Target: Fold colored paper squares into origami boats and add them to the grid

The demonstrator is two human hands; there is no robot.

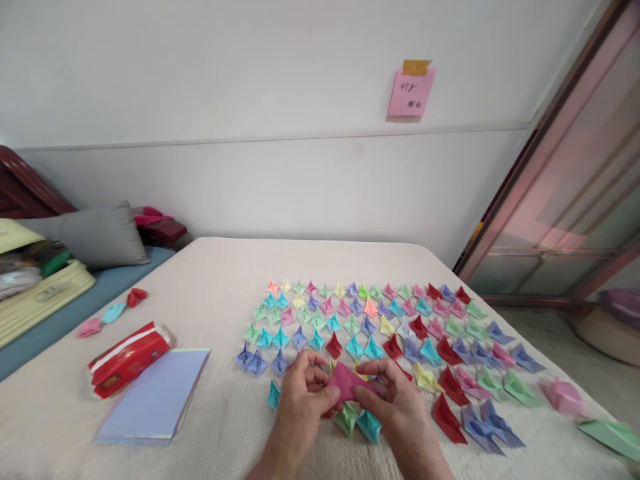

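Note:
A folded magenta paper piece [344, 381] is held between both hands, its pointed top facing up. My left hand [306, 393] pinches its left side between thumb and fingers. On the right side, my right hand [387, 393] grips it the same way. Just beneath the hands lie a green paper boat [347, 420] and a teal paper boat [370, 425]. Several rows of small folded paper boats in many colours spread beyond the hands, such as a dark red one [334, 345]. Some boats are partly hidden behind the hands.
On the left lie a stack of coloured paper sheets [155, 393] and a red tissue pack [130, 359]. A pink folded paper [564, 397] sits near the right edge of the covered table [220, 280]. A pink note [411, 92] is taped to the wall.

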